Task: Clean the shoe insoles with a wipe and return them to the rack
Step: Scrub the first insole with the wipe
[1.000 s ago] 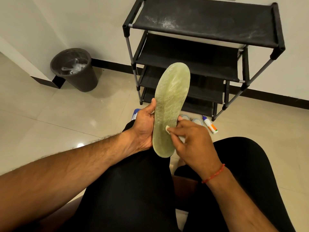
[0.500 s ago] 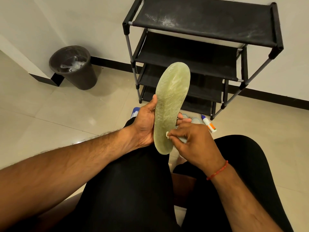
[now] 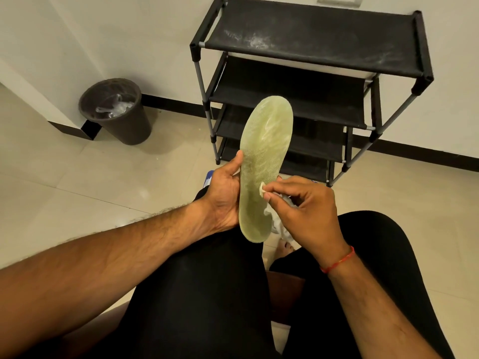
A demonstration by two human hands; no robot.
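Observation:
A yellow-green translucent insole [image 3: 263, 151] stands upright above my lap, heel end down. My left hand [image 3: 224, 193] grips its left edge near the middle, thumb on the front. My right hand [image 3: 303, 206] pinches a crumpled white wipe [image 3: 269, 216] against the lower right part of the insole. Behind it stands the black shoe rack [image 3: 318, 45], its fabric shelves bare and its top shelf dusty.
A dark waste bin [image 3: 116, 112] with clear plastic inside stands by the wall at the left. A blue and white object [image 3: 208, 178] peeks out on the tiled floor behind my left hand. My black-clad knees fill the lower frame.
My right hand has slid the wipe a little along the insole's lower part, and more of the wipe now hangs below my fingers. My left hand keeps its grip.

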